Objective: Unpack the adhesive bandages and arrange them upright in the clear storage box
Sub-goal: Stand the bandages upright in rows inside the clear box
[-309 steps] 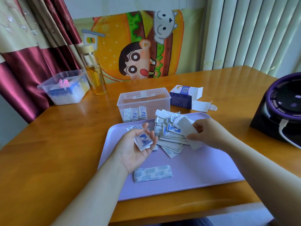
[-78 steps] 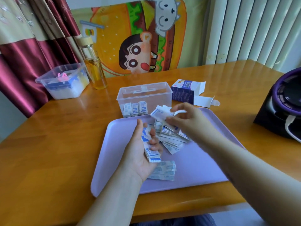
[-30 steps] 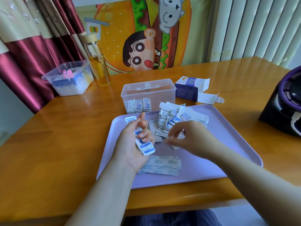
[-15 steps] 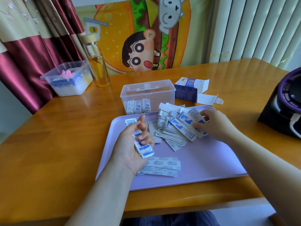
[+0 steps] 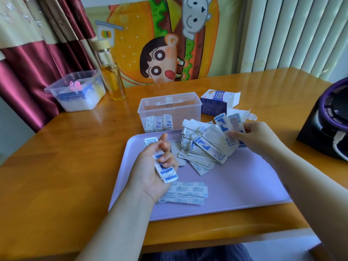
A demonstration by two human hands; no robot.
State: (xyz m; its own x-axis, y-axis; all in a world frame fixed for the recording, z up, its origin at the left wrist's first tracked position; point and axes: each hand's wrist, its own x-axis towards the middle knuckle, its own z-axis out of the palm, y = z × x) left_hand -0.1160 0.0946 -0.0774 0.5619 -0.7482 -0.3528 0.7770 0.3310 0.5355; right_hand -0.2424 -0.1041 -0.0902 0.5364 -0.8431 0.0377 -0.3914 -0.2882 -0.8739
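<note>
A loose pile of white-and-blue adhesive bandages lies on the lilac tray. My left hand hovers palm-up over the tray's left half and grips a small stack of bandages. My right hand pinches a fan of several bandages lifted off the pile's right side. The clear storage box stands just behind the tray, with three bundles of bandages upright against its front wall. A flat strip of bandages lies on the tray near my left wrist.
The opened blue bandage carton lies right of the clear box. A lidded plastic tub and a glass bottle of yellow liquid stand at the back left. A black and purple appliance sits at the right edge.
My right hand has lifted a fan of bandages off the pile's right side and raised it. My left hand keeps its stack and has hardly moved.
</note>
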